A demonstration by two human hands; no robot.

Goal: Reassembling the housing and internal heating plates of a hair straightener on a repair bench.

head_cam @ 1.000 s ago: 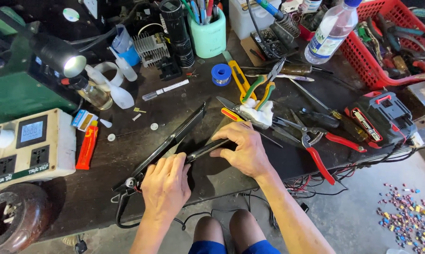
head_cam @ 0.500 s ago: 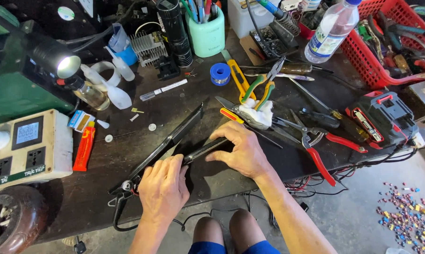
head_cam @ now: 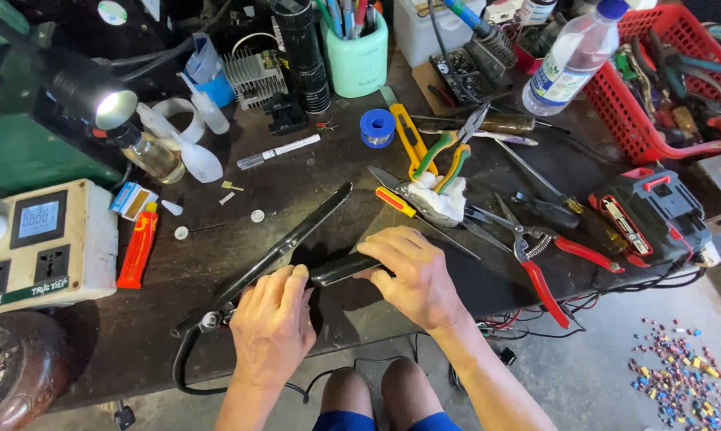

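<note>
A long black hinged appliance with two slim arms (head_cam: pixel 296 237) lies slantwise on the dark workbench (head_cam: pixel 137 335), its black cord (head_cam: pixel 186 373) looping off the near end. My left hand (head_cam: pixel 271 327) rests on the near part of it, fingers curled over the lower arm. My right hand (head_cam: pixel 414 275) grips the glossy black lower arm (head_cam: pixel 338 270) from the right, fingers wrapped over its end. Just beyond my right hand lie a red-and-yellow screwdriver (head_cam: pixel 399 203) and a white wad (head_cam: pixel 444 199).
Red-handled pliers (head_cam: pixel 536 267), green-yellow pliers (head_cam: pixel 444 156), a blue solder spool (head_cam: pixel 377 128) and a black-red battery pack (head_cam: pixel 651 215) crowd the right. A red basket (head_cam: pixel 655 128), plastic bottle (head_cam: pixel 572 56) and mint cup (head_cam: pixel 359 56) stand behind. A socket box (head_cam: pixel 41 243), orange tube (head_cam: pixel 138 249) and lit lamp (head_cam: pixel 97 100) sit left.
The view has shifted slightly. Both hands stay on the black appliance, with my left hand's fingers curled a little further over its lower arm.
</note>
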